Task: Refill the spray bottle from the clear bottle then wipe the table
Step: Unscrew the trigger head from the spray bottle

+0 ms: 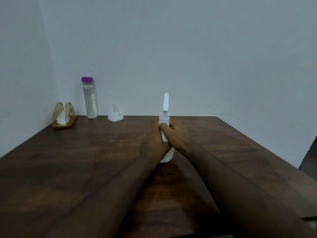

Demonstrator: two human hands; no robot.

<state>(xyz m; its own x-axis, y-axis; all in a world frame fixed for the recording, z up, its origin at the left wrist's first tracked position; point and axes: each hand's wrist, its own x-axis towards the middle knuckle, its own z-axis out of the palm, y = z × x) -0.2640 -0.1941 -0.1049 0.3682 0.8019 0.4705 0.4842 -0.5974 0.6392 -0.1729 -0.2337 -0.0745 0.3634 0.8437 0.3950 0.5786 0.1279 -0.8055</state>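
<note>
fingers [165, 128] wrap spray bottle [165, 121]; clear bottle [90, 98], funnel [115, 114] stand apart

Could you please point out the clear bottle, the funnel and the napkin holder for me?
Clear bottle [90, 100]: head view, middle of its body.
Funnel [115, 116]: head view, its wide base.
Napkin holder [69, 109]: head view, right gold wire arch.

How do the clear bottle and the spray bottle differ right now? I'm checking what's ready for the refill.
The clear bottle is see-through with a purple cap on; the spray bottle is opaque white with its white spray head on top. The clear bottle stands untouched at the table's far edge near the wall; the spray bottle is mid-table, gripped by the left hand and the right hand. Both stand upright and closed.
</note>
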